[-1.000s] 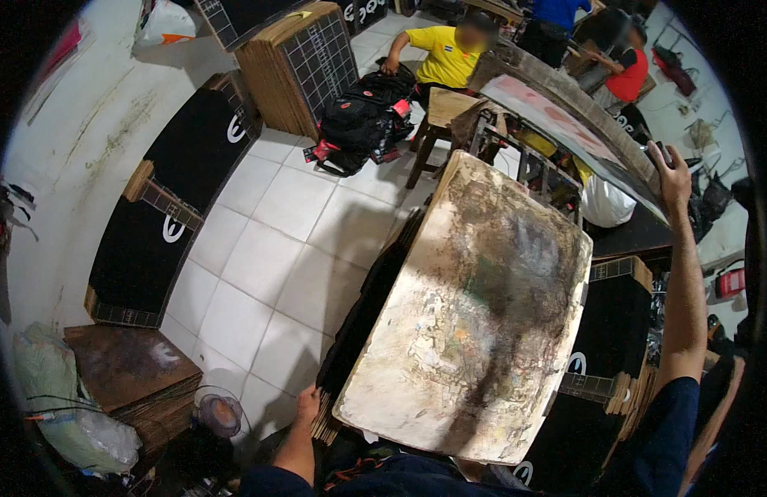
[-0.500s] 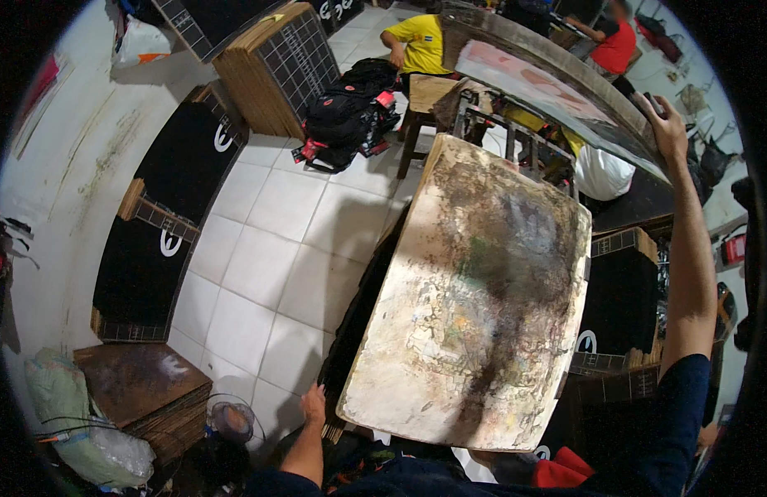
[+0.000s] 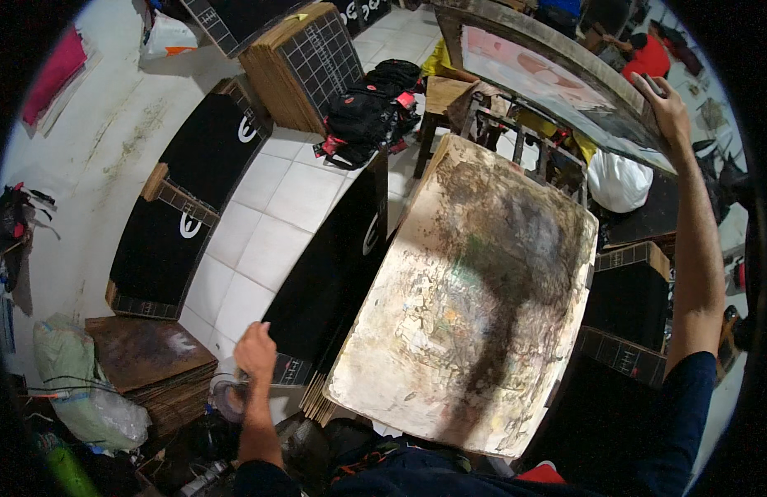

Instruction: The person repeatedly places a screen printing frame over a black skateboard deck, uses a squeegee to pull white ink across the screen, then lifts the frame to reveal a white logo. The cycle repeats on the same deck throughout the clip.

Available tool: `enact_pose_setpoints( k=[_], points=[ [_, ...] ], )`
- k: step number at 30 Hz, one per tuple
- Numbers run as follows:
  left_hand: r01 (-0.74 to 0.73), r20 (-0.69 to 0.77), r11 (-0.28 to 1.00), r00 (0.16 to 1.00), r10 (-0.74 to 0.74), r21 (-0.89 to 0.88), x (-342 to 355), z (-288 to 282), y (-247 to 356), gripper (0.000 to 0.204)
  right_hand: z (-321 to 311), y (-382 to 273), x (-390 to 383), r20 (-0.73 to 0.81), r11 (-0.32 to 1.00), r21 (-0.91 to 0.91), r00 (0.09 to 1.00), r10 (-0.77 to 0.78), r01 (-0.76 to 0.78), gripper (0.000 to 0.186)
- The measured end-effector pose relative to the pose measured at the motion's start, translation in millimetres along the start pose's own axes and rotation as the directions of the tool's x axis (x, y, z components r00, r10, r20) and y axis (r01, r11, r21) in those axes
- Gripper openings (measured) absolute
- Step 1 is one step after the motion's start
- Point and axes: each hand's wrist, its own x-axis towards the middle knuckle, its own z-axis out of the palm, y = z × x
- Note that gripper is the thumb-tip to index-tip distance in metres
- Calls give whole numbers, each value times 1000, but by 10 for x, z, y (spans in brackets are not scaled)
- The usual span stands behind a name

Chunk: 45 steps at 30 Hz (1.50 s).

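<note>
The left hand (image 3: 255,354) pinches the edge of the black card (image 3: 329,257) left of the middle, likely light, bendy and best held by its edges, while the right hand (image 3: 667,112) grips the frame (image 3: 578,62), upper right.

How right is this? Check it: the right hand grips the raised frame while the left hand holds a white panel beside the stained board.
Not quite: the panel is black, not white, as the head view shows. The left hand does hold it beside the stained board, and the right hand grips the raised frame.
</note>
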Motion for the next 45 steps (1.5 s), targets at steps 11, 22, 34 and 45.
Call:
enact_pose_setpoints(
  k=[11,22,34,45],
  points=[
    [-53,-359,965,932,-44,-256,-48,-4001,-1142,26,179,330,367,-74,982,-39,980,-186,183,90],
    [209,-198,728,881,-430,-654,-939,-2007,-1482,41,-38,-157,-49,9,995,-40,995,95,-95,107],
    [331,417,584,909,15,-741,-990,594,-69,48,33,-370,-605,-180,996,-82,983,22,-37,86],
    [198,510,764,839,192,-614,-989,542,426,41,-233,-523,-434,-115,988,57,982,149,-143,81]
  ],
)
